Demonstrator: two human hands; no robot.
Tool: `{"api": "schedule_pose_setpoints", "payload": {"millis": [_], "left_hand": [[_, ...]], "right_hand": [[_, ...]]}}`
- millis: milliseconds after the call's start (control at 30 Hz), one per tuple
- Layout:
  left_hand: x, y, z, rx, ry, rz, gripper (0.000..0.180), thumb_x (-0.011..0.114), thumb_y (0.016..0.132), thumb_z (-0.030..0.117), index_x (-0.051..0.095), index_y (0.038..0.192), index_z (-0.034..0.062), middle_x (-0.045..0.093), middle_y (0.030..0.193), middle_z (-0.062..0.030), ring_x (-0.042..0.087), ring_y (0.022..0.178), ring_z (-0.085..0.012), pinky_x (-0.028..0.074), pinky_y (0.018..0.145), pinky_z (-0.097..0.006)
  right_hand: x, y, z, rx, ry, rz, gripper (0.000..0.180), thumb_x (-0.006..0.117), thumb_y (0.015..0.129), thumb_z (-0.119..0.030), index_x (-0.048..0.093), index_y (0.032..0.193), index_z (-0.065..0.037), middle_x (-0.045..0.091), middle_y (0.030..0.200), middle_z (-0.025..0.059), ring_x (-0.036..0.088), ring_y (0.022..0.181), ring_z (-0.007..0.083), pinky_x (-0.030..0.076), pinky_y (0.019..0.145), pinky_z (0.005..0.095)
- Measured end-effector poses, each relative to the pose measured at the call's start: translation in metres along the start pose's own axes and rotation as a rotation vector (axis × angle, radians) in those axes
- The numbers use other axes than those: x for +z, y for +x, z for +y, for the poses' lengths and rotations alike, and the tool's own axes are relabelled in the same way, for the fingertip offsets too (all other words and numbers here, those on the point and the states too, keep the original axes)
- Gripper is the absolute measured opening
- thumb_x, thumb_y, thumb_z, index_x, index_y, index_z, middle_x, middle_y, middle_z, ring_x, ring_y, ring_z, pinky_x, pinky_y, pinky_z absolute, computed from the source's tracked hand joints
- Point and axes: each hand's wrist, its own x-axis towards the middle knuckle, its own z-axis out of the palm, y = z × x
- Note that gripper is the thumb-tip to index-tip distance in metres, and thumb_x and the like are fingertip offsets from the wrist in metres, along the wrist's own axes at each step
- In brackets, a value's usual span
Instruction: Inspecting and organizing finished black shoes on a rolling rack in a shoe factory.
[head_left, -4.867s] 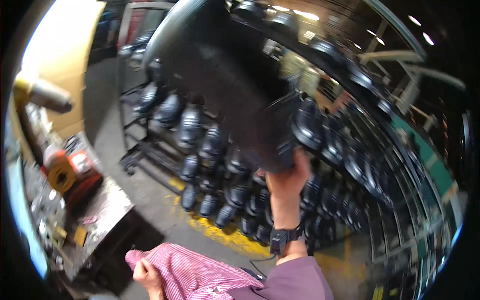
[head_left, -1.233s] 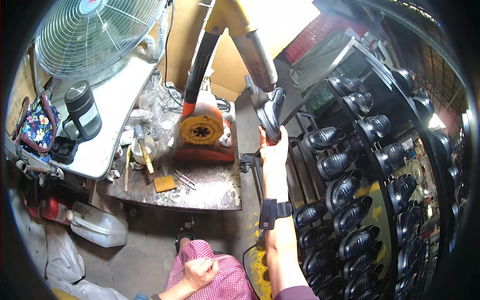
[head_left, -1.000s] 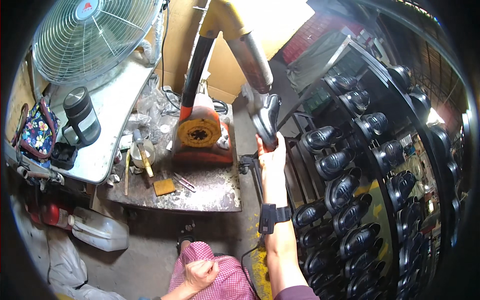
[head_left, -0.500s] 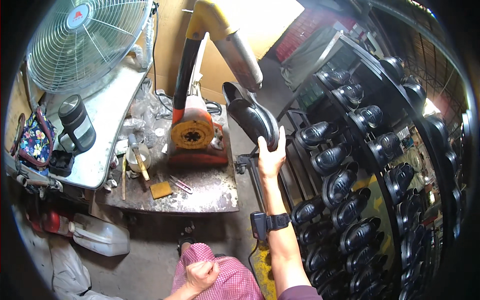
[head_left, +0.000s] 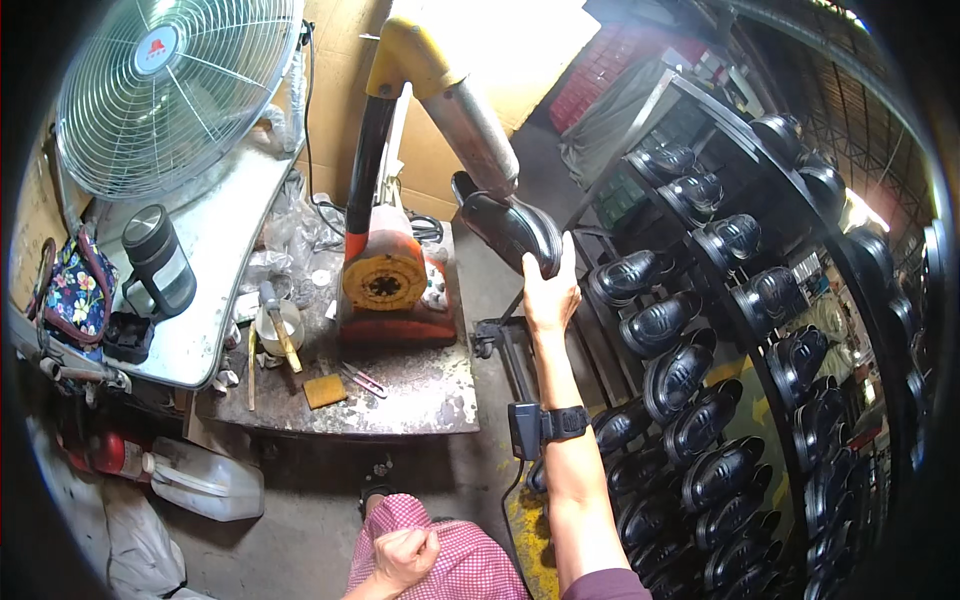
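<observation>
A black leather shoe point(head_left: 505, 232) is gripped near its toe by my right hand point(head_left: 550, 292), thumb on one side and fingers on the other. The shoe lies tilted just under the end of a metal pipe point(head_left: 488, 150). That pipe hangs from the yellow elbow of a red machine point(head_left: 395, 325); whether it touches the shoe I cannot tell. My left hand point(head_left: 405, 557) rests as a fist on the pink checked cloth point(head_left: 465, 560) over my lap, with nothing visible in it.
Several black shoes point(head_left: 678, 375) stand on the rack to the right. On the worn bench point(head_left: 430, 395) lie a yellow sponge point(head_left: 325, 391), a small pink tool point(head_left: 364, 380) and a brush point(head_left: 285, 335) in a cup. Left are a fan point(head_left: 165, 100), a flask point(head_left: 158, 262) and a white jug point(head_left: 205, 478).
My right hand has raised and turned the shoe, bringing its upper under the pipe's end. My left fist stays on my lap. The view has shifted slightly.
</observation>
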Motion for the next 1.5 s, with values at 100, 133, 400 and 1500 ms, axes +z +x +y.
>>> {"api": "schedule_pose_setpoints", "payload": {"millis": [100, 133, 400, 1500], "left_hand": [[0.000, 0.000, 0.001, 0.006, -0.001, -0.001, 0.018, 0.061, 0.072, 0.003, 0.051, 0.057, 0.0040, 0.048, 0.047, -0.0069, 0.049, 0.038, -0.0198, 0.037, 0.039, -0.031], [0.000, 0.000, 0.000, 0.006, -0.001, 0.001, 0.018, 0.061, 0.072, 0.003, 0.051, 0.057, 0.0040, 0.048, 0.047, -0.0069, 0.049, 0.038, -0.0198, 0.037, 0.039, -0.031], [0.003, -0.004, -0.003, -0.010, 0.011, 0.005, 0.018, 0.061, 0.072, 0.003, 0.052, 0.056, 0.0033, 0.052, 0.050, -0.0082, 0.052, 0.041, -0.0214, 0.040, 0.040, -0.031], [-0.001, -0.003, -0.002, 0.014, 0.062, 0.009, 0.026, 0.063, 0.071, 0.004, 0.045, 0.053, 0.0074, 0.046, 0.046, -0.0059, 0.050, 0.040, -0.0200, 0.039, 0.039, -0.032]], "right_hand": [[-0.005, -0.001, 0.012, -0.019, -0.003, 0.030, 0.068, 0.066, 0.075, -0.031, 0.038, 0.135, -0.014, 0.064, 0.086, 0.0249, 0.062, 0.081, 0.0394, 0.047, 0.077, 0.0441], [-0.008, -0.001, 0.012, -0.011, -0.012, 0.009, 0.068, 0.065, 0.075, -0.032, 0.037, 0.135, -0.014, 0.063, 0.085, 0.0252, 0.062, 0.081, 0.0396, 0.047, 0.076, 0.0447], [-0.005, 0.011, -0.005, -0.074, -0.023, -0.125, 0.068, 0.063, 0.076, -0.029, 0.036, 0.136, -0.012, 0.062, 0.089, 0.0258, 0.062, 0.082, 0.0402, 0.047, 0.076, 0.0451], [-0.089, -0.063, 0.108, 0.692, 1.043, -0.475, 0.035, 0.055, 0.080, -0.023, 0.057, 0.108, -0.003, 0.065, 0.092, 0.0097, 0.065, 0.069, 0.0186, 0.054, 0.044, 0.0287]]}}
